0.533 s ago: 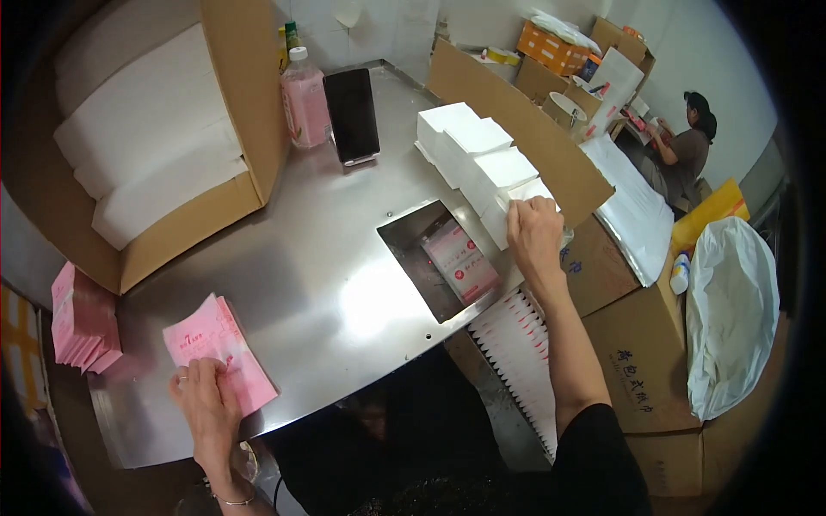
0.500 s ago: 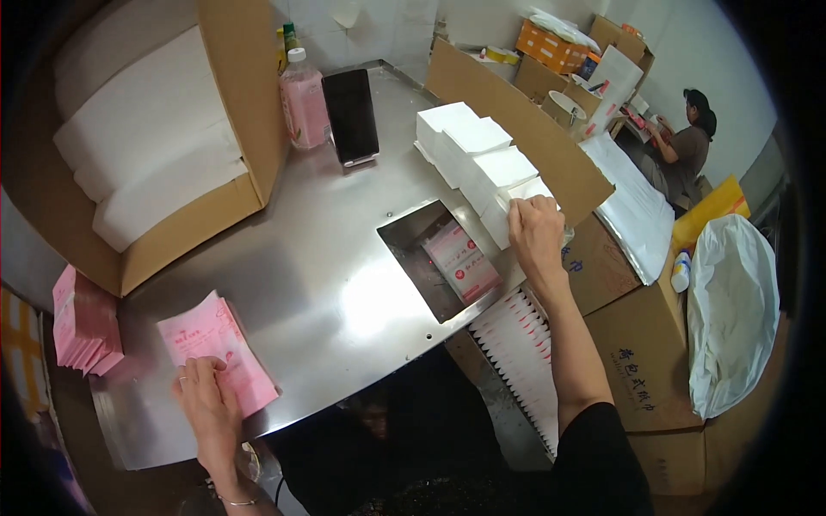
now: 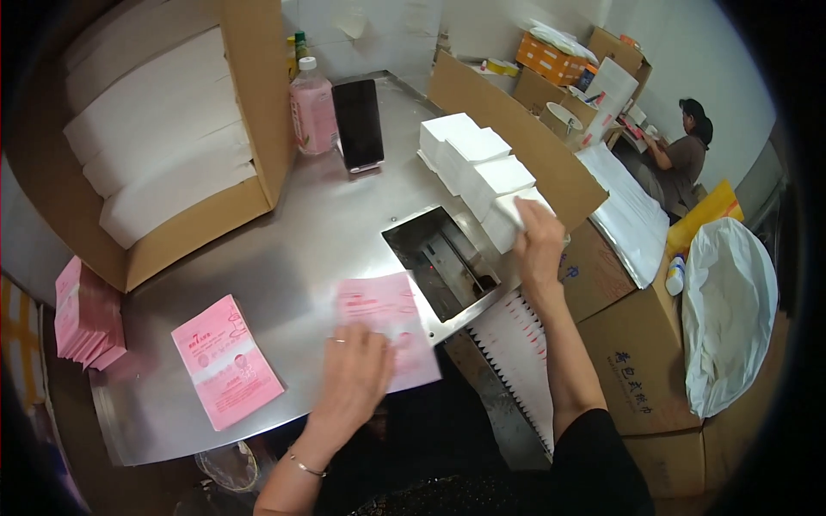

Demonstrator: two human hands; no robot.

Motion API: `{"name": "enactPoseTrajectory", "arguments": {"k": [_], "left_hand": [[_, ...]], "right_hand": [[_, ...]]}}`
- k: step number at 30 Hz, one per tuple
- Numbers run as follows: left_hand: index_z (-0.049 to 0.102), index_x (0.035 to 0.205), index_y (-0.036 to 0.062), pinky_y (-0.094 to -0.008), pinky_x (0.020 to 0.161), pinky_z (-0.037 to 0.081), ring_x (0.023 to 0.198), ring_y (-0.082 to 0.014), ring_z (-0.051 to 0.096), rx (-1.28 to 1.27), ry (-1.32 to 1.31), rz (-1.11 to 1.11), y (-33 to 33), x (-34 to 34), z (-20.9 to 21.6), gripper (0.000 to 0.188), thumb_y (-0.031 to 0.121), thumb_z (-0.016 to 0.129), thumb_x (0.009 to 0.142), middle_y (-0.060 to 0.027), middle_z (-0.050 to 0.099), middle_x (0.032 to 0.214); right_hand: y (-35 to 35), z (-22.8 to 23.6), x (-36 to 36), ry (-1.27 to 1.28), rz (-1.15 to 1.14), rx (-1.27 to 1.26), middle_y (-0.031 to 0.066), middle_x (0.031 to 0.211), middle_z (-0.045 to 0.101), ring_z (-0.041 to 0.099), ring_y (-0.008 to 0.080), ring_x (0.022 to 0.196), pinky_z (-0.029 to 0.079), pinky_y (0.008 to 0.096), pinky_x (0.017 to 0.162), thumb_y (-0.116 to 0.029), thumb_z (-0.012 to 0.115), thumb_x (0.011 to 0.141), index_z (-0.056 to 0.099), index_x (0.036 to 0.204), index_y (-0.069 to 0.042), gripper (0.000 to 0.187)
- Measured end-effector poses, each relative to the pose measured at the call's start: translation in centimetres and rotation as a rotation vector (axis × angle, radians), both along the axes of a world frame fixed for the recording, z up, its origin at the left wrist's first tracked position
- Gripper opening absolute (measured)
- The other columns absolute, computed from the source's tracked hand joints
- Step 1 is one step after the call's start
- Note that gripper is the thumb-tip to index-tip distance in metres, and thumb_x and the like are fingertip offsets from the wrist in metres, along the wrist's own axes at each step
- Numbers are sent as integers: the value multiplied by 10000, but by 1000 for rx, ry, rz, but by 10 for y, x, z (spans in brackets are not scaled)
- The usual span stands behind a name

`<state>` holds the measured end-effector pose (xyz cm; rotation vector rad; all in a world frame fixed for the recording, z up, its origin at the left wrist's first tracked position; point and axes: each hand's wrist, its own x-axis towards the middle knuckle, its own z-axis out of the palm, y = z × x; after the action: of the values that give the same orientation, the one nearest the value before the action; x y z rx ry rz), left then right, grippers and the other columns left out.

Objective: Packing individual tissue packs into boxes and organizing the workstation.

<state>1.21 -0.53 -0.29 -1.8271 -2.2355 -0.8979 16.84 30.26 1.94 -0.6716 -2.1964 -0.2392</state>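
My left hand (image 3: 354,365), slightly blurred, grips a flat pink printed packet (image 3: 383,301) above the steel table's front edge, left of a square opening. To its left lies a neat stack of pink printed packets (image 3: 225,365). My right hand (image 3: 540,249) is closed on a white folded tissue (image 3: 522,205) at the near end of a row of stacked white tissues (image 3: 495,175); its thumb is partly hidden. Dark metal parts show inside the square opening (image 3: 437,261) between the two hands.
A large carton (image 3: 249,103) of white tissues stands at the left, with pink packs (image 3: 90,314) below it. A phone on a stand (image 3: 358,127) and a pink bottle (image 3: 312,107) stand at the back. Brown cartons (image 3: 632,370) fill the right side. Another person (image 3: 684,155) sits farther off.
My left hand has moved right from the pink stack, carrying one packet. The pink pack seen in the square opening is gone from view. My right hand stays at the white tissues.
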Motion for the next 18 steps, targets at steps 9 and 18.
{"name": "enactPoseTrajectory", "arguments": {"k": [9, 18], "left_hand": [[550, 1314, 45, -598, 1017, 329, 1345, -466, 393, -37, 12, 212, -10, 5, 1, 729, 303, 792, 676, -285, 369, 1492], [626, 1281, 116, -530, 910, 381, 1201, -436, 482, -131, 176, 213, -19, -13, 1, 557, 379, 697, 795, -220, 504, 1382]], "right_hand": [[-156, -33, -56, -423, 590, -127, 154, 887, 613, 642, 289, 886, 291, 703, 1083, -194, 636, 789, 647, 1086, 21, 367], [-97, -4, -42, -53, 291, 16, 170, 1042, 637, 625, 348, 1022, 396, 567, 1034, -69, 624, 799, 644, 1028, 13, 244]]}}
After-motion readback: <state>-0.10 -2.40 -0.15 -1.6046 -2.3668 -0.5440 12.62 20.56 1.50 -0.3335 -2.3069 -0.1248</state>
